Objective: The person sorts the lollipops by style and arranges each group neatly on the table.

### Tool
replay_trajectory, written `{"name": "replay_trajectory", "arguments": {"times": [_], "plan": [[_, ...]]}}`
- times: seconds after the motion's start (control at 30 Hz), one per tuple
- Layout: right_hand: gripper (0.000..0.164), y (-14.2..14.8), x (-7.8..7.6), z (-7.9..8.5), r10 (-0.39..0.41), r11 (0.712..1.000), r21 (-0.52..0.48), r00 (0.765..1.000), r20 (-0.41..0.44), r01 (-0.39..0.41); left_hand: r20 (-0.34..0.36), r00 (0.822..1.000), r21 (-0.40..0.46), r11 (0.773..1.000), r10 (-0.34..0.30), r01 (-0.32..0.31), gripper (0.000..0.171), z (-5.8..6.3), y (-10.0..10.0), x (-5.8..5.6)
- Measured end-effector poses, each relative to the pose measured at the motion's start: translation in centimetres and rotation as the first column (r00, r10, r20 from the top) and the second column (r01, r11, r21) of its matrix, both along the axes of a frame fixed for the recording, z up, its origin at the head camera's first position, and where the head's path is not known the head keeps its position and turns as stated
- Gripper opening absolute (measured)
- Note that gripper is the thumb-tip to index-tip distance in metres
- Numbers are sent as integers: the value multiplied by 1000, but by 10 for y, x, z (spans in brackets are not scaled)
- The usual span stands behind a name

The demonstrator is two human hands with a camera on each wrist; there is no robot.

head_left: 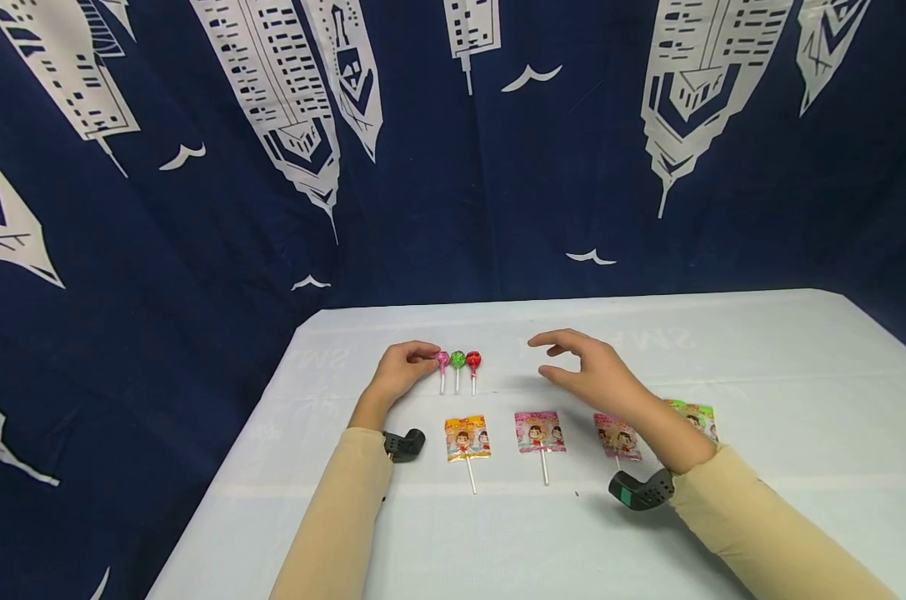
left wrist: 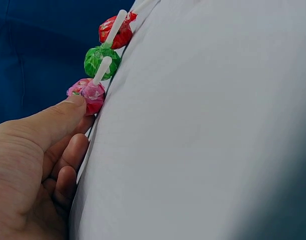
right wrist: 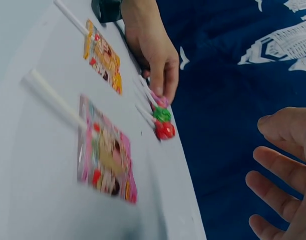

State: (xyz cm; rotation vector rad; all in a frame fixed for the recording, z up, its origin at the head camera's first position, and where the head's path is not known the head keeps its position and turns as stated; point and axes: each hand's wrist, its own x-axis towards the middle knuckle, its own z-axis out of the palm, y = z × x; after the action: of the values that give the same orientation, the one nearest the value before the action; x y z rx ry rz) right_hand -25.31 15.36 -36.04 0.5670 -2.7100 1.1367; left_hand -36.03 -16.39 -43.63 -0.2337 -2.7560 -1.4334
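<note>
Pink, the leftmost lollipop [head_left: 442, 360] of 3 in a row is lying on the white counter [head_left: 820, 417], where the left hand [head_left: 402, 371] is pinching it. A green lollipop [head_left: 458, 360] and then a red lollipop [head_left: 473, 360] are following to its right. The right hand [head_left: 591, 368] is hovering above the counter, fingers spread apart. Nearer the person, 4 flat packets [head_left: 540, 429] are lying.

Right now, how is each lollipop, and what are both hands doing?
Left hand: pinching a lollipop
Right hand: fingers relaxed, holding nothing
Pink round lollipop: wrapped, pinched
Green round lollipop: wrapped, middle of row
Red round lollipop: wrapped, end of row
Orange flat lollipop: wrapped, lying flat
Pink flat lollipop: wrapped, lying flat
Reddish flat lollipop: wrapped, partly hidden
Green flat packet: partly hidden
</note>
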Motion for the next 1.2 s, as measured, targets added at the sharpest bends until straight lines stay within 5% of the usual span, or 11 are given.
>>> {"name": "replay_trajectory", "arguments": {"times": [0.63,1.2], "plan": [[40,89,33,-14,-124,980,159,991,40,116,-6,1000,3,1000,4,-4,23,-1,0,0],[38,125,25,-41,-54,973,227,995,87,33,18,1000,15,1000,12,-12,23,1,1,2]]}}
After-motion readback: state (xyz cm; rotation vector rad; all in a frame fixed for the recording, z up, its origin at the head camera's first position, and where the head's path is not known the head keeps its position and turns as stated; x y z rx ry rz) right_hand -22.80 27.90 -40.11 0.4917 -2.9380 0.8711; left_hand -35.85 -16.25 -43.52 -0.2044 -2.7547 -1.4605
